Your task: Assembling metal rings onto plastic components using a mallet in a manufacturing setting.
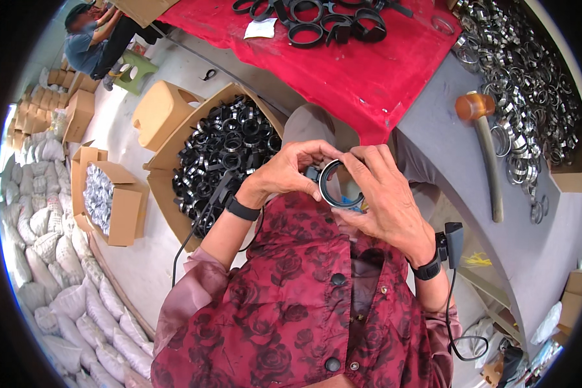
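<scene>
- Sacks (52,249), whitish and packed full, are lying in piles along the far left.
- Beyond them, a co-worker (87,48) in a dark cap is sitting at the upper left.
- An open carton (128,213) is standing just right of the sacks, holding pale grey pieces (98,197).
- A tan plastic stool (158,113) is resting beside a larger open carton (163,194), which is holding a heap of black ring-shaped parts (223,152).
- The person's left hand (286,169) is gripping the left side of a ring, its thumb below and its fingers above, clamped on the rim. A dark band (242,208) is circling that wrist.
- The black-and-silver ring (325,189) is being held between both hands, above the lap and in front of a red rose-patterned garment (284,310). Its opening is facing up toward the viewer.
- The right hand (385,197) is clamping the ring's right side, fingers over the top and thumb near the lower edge.
- Ahead, a red cloth (304,71) is covering a table, with more black rings (330,22) lying at its far side.
- At the right, a mallet (488,155) with an amber head is lying on a grey tabletop (443,129), near a large pile of silvery metal rings (520,84).
</scene>
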Demonstrator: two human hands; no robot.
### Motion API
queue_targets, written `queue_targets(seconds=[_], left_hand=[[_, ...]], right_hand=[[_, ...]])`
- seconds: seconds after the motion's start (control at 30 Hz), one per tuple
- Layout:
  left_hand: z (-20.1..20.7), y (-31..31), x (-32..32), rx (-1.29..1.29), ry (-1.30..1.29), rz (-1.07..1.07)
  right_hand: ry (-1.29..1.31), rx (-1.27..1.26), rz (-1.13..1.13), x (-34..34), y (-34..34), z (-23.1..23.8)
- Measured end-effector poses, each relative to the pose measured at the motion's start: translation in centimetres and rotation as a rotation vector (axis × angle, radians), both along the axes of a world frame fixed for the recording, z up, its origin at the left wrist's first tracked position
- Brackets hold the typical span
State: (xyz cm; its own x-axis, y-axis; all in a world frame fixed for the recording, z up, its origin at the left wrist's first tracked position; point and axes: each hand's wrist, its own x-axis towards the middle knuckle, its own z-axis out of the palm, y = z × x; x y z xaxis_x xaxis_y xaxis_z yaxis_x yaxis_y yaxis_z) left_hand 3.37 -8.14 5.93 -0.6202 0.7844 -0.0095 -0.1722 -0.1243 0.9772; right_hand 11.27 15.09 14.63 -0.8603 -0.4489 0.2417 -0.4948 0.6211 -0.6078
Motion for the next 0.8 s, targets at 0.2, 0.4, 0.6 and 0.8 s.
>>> queue_targets(seconds=[0.2, 0.4, 0.6, 0.8], left_hand=[[0.6, 0.5, -0.5, -0.042, 0.024, 0.053], [1.0, 1.0, -0.9, -0.081, 0.089, 0.049], [1.0, 1.2, -0.7, -0.106, 0.176, 0.138], [1.7, 1.7, 0.0, -0.121, 0.258, 0.119]], right_hand=[[0.027, -0.068, 0.033, -1.0, 0.9, -1.5], [0.015, -0.105, 0.032, -1.3, 1.8, -2.8], [-0.103, -0.185, -0.145, -1.9, 3.0, -2.3], [0.082, -0.239, -0.246, -2.9, 1.3, -4.2]])
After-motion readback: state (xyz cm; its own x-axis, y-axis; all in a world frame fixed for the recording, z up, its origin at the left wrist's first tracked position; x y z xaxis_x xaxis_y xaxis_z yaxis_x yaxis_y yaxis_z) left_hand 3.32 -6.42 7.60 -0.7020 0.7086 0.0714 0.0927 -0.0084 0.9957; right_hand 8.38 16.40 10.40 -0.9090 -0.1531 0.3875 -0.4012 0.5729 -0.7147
